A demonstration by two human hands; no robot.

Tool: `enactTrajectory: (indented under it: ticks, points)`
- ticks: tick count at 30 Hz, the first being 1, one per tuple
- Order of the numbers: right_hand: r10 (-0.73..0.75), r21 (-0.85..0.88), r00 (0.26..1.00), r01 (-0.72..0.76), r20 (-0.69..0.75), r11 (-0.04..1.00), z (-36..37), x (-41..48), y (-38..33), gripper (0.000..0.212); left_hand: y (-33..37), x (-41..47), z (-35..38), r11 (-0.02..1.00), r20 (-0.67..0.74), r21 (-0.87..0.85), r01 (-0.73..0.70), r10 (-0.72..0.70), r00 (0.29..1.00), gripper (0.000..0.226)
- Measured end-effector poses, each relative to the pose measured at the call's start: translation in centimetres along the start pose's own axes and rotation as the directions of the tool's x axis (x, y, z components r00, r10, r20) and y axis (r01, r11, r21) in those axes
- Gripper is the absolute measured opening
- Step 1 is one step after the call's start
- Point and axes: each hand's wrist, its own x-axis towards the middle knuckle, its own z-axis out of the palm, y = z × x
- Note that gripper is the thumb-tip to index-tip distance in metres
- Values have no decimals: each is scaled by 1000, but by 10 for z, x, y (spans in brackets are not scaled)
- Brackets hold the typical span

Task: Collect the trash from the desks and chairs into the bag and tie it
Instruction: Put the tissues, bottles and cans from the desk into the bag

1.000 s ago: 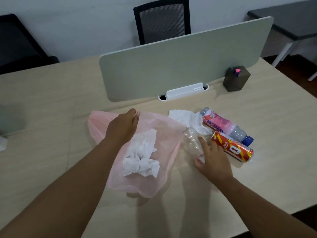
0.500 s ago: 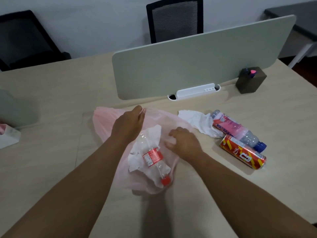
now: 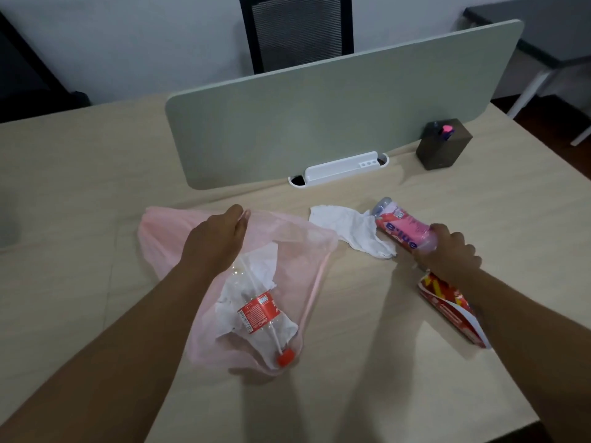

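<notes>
Two plastic bottles: one clear bottle with a red label and red cap (image 3: 260, 311), one clear bottle with a pink label (image 3: 404, 230). One pink translucent plastic bag (image 3: 160, 238). Two lots of crumpled white tissue: one wad inside the bag (image 3: 259, 260), one loose sheet outside it (image 3: 345, 231); number of pieces in the wad unclear. One red-and-yellow printed package (image 3: 447, 302). One dark square pen holder (image 3: 443, 148) with one pink-tipped pen (image 3: 446, 129). One grey-green divider panel (image 3: 319, 116). One white plastic cable tray (image 3: 342, 167). One black mesh chair (image 3: 297, 30). Two tables: one pale wooden desk (image 3: 64, 187), one dark table (image 3: 543, 30). Two bare hands: left hand (image 3: 217, 244), right hand (image 3: 447, 254).
</notes>
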Motion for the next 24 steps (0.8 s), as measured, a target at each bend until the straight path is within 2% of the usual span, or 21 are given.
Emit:
enactTrajectory:
  ticks: [2,6,10,12,14,16,18,21,24]
  points:
    - [-110,8,994,110,-1,994,-6,-7,-14,63,0,1,-2,1000,0,11,1,-1,1000,29]
    - [-329,148,944,321,34,935,-28,-48,-63,69,3,9,-11,999,-52,40,25,-23,998,34]
    - [-500,183,843,469,199,864,-24,-105,-103,75,12,14,-20,996,-118,9,85,-84,989,34]
    - [-525,192,806,489,274,851,-13,-117,-128,74,16,11,-20,997,-128,-10,77,-78,989,34]
    - [-502,266,791,430,349,863,-3,-124,-154,73,18,7,-20,995,-145,-40,91,-96,985,34]
    - [-514,342,784,405,347,848,5,-130,-177,73,19,4,-21,987,-177,-75,140,-151,973,38]
    - [-587,386,750,467,305,796,8,-136,-192,74,21,1,-24,975,-197,-110,191,-210,958,48]
    - [-671,364,684,570,286,737,10,-139,-200,73,19,1,-32,939,-209,-163,303,-333,920,59]
    - [-661,428,677,519,322,740,17,-132,-201,77,10,0,-36,936,-160,-203,289,-323,933,58]
